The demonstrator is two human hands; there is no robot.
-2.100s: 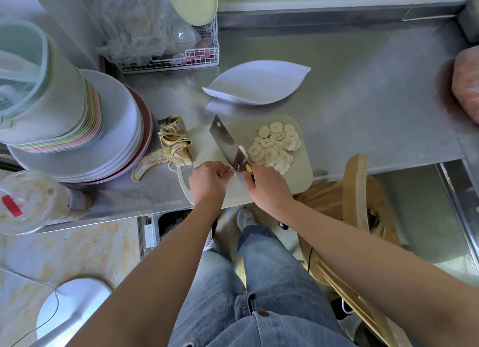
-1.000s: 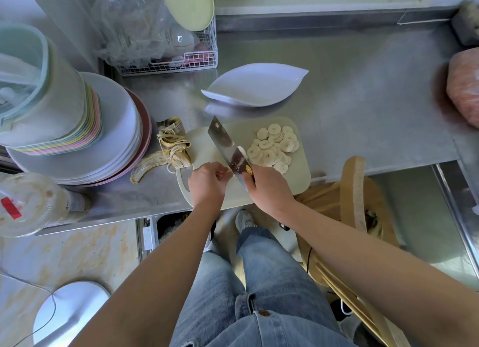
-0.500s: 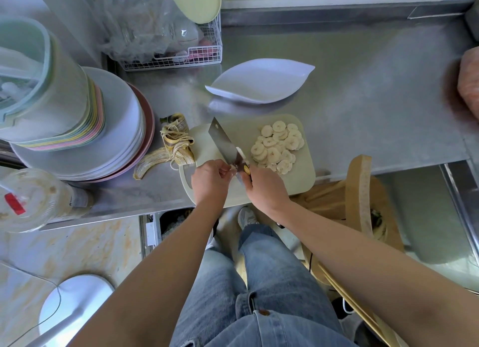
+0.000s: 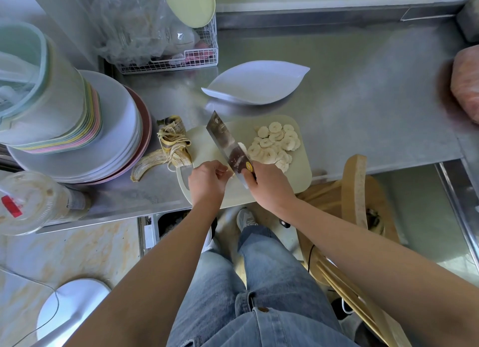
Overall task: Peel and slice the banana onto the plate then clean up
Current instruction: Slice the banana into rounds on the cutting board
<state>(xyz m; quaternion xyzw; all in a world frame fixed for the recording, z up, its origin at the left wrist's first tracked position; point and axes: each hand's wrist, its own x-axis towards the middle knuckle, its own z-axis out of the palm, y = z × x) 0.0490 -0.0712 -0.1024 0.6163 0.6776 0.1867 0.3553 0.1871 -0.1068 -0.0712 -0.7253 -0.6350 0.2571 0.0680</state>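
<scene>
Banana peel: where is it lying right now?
In the head view, the banana peel lies on the steel counter, left of centre, between the stack of plates and the left edge of the cutting board.

A cleaver [image 4: 228, 145] is gripped in the right hand [image 4: 269, 184], its blade slanted over the cutting board [image 4: 300, 170]. The fingers [image 4: 220, 171] of the left hand [image 4: 207, 182] are curled just beside the blade; what they hold cannot be told. Banana slices [image 4: 274, 145] are heaped just beyond the right fingers. A peel [image 4: 168, 149] lies left of the left fingers, and a white plate [image 4: 256, 83] is set farther beyond on the desk [image 4: 363, 100].
</scene>
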